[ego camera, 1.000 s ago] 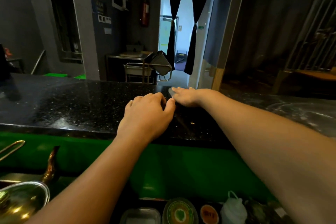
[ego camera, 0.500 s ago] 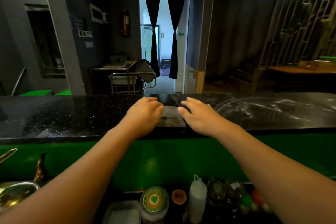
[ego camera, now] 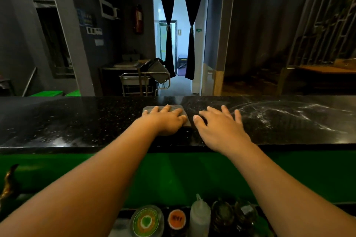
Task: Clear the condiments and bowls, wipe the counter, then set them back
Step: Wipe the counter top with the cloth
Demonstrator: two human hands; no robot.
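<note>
Head view: the left hand (ego camera: 165, 120) lies flat on a grey cloth (ego camera: 178, 107) at the middle of the black counter (ego camera: 77, 121), its fingers straight and close together. The right hand (ego camera: 218, 126) rests just beside the cloth, fingers spread on the stone. The condiments, a squeeze bottle (ego camera: 199, 215) and lidded jars (ego camera: 146, 221), stand below the counter's near edge.

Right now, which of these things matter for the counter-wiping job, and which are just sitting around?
For the job: left hand pressing the grey cloth; right hand flat on the black counter; squeeze bottle, green-lidded tub and orange-lidded jar set down below.

Just lying about: metal trolley, fire extinguisher, black curtains.
</note>
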